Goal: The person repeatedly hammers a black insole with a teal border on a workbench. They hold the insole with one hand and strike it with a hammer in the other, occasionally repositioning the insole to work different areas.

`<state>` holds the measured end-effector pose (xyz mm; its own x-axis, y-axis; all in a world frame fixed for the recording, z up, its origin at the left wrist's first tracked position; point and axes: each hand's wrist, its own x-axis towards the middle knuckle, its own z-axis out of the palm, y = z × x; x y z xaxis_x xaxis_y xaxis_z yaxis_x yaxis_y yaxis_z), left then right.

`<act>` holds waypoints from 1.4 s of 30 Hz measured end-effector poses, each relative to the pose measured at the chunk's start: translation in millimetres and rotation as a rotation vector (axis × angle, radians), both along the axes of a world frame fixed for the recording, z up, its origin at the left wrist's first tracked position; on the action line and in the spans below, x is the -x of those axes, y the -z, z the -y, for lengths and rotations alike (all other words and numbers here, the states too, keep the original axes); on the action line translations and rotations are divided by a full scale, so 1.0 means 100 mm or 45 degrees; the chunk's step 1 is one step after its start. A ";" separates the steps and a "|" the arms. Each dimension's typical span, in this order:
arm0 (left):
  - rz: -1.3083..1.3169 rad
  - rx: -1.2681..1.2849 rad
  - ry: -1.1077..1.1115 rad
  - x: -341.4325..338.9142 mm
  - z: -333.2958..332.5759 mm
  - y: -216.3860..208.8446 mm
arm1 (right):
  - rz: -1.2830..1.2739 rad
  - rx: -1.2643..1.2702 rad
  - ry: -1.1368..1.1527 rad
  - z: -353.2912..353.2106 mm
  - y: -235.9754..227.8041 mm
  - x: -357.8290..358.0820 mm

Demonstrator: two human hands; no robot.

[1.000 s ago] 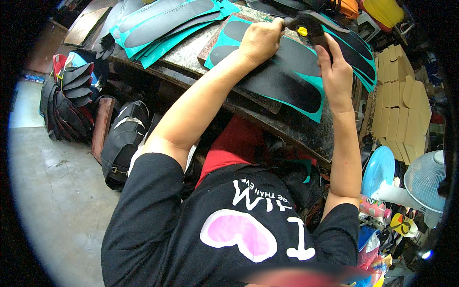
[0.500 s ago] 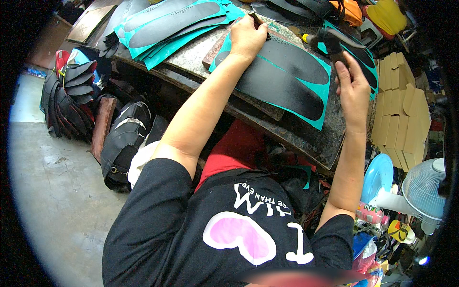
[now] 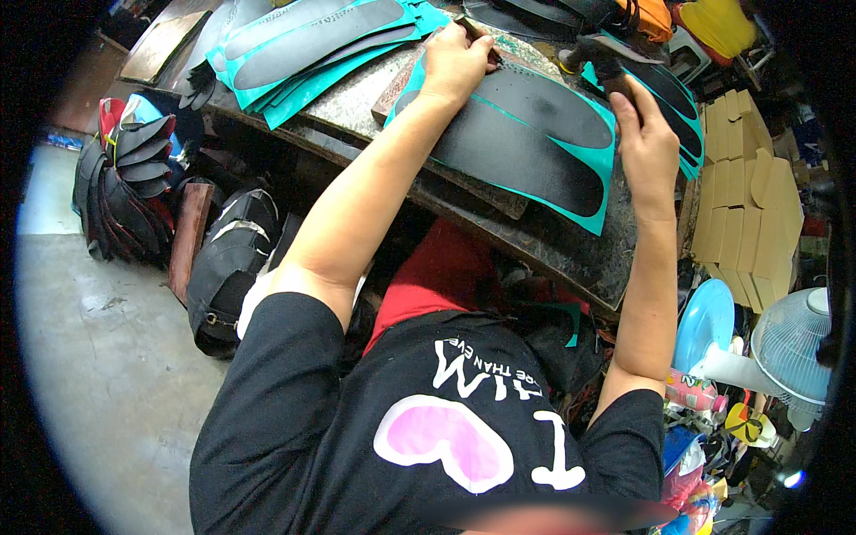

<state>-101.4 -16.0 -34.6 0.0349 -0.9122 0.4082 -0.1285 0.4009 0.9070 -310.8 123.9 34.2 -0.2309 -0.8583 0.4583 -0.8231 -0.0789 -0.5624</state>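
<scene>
On the workbench lies a teal sheet [image 3: 599, 169] with black, sole-shaped panels [image 3: 522, 159] on it. My left hand [image 3: 456, 64] is closed around a small dark punch-like tool [image 3: 492, 55] at the sheet's far left end. The fingers cover most of that tool, and where its tip rests cannot be seen. At the right end of the sheet my right hand [image 3: 648, 143] grips the dark handle of a hammer [image 3: 610, 64]. The hammer's head is raised, apart from the punch-like tool.
A pile of similar teal sheets [image 3: 290, 109] sits at the back left, with more teal sheets [image 3: 694, 143] on the right. Beige cartons [image 3: 744, 209] and a fan [image 3: 792, 343] stand right of the workbench [image 3: 571, 263]. Bundled black pieces [image 3: 125, 192] hang low at left.
My right hand and the hammer have shifted a little left and away from me. My left hand keeps its grip at nearly the same spot on the sheet.
</scene>
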 end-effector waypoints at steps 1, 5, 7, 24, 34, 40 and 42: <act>-0.220 -0.205 0.132 -0.01 0.02 0.02 | 0.024 0.121 -0.050 -0.01 -0.04 0.05; 0.127 -0.063 0.111 -0.02 0.04 0.03 | 0.262 0.253 -0.227 -0.18 -0.42 0.01; 0.332 0.189 -0.021 0.02 -0.01 0.01 | 0.323 0.450 -0.330 -0.26 -0.60 -0.11; 0.209 0.249 -0.248 0.02 0.04 0.06 | 0.224 -0.090 -0.006 -0.24 0.03 0.13; 0.498 0.404 -0.151 0.04 -0.06 -0.01 | 0.304 0.382 -0.276 -0.32 -0.60 -0.11; 0.881 0.680 -0.173 0.09 -0.17 -0.02 | -0.292 0.273 -0.175 -0.01 -0.15 -0.28; 0.174 0.206 -0.026 0.02 -0.02 -0.03 | -0.316 0.147 -0.062 -0.04 0.04 -0.11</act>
<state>-103.4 -13.6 -31.6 -0.0128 -0.8340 0.5516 -0.2553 0.5361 0.8046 -299.7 127.6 30.2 -0.0596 -0.8045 0.5910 -0.9282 -0.1732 -0.3293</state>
